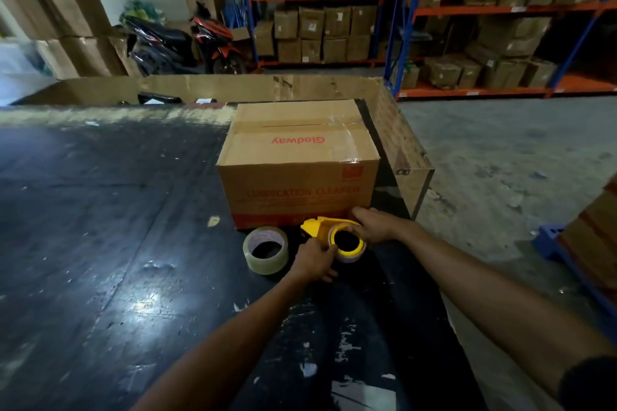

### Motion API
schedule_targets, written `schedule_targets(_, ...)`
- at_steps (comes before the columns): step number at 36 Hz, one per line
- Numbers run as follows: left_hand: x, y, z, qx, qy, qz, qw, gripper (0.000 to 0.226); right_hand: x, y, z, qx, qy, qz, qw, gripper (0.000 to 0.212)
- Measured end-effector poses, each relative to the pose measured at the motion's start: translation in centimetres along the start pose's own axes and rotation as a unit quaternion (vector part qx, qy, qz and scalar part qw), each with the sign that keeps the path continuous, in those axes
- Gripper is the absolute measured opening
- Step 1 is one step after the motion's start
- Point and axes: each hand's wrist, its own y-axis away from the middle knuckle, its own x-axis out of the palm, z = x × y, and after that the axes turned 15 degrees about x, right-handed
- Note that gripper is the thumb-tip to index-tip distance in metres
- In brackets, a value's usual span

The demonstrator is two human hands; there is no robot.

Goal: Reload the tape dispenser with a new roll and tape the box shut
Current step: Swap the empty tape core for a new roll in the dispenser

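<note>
Both hands are on the dispenser (319, 227) now, lying on the table (100, 227) right against the near face of the box (297, 157): the right hand (374, 225) wraps its right end while the left hand (315, 259) pinches the rim of the spool (347, 242) seated in it. The dispenser's long axis runs left-right along the box front, nose pointing left, spool hole facing up toward the camera. The new roll (265, 253) lies flat just left of the left hand, the nearer one for the swap.
</note>
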Motion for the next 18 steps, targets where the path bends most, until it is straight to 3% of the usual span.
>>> schedule_targets(5,-0.8,0.7,-0.1,0.012,0.196,-0.063,0.978,0.032,-3.3,0.5,0.6,-0.042,-0.016,0.012,0.999,0.026)
schedule_targets(7,-1.3,1.1,-0.8,0.027,0.24,-0.067,0.968,0.032,-5.0,1.1,1.2,-0.064,-0.011,0.023,0.998,0.035)
schedule_targets(9,-1.8,1.2,-1.5,0.052,0.259,-0.071,0.962,0.03,-7.0,2.0,2.0,-0.078,0.003,0.037,0.996,0.046)
schedule_targets(18,-3.6,1.6,-4.8,0.207,0.267,-0.164,0.927,0.028,-16.8,5.7,6.3,-0.114,-0.021,0.011,0.993,0.045)
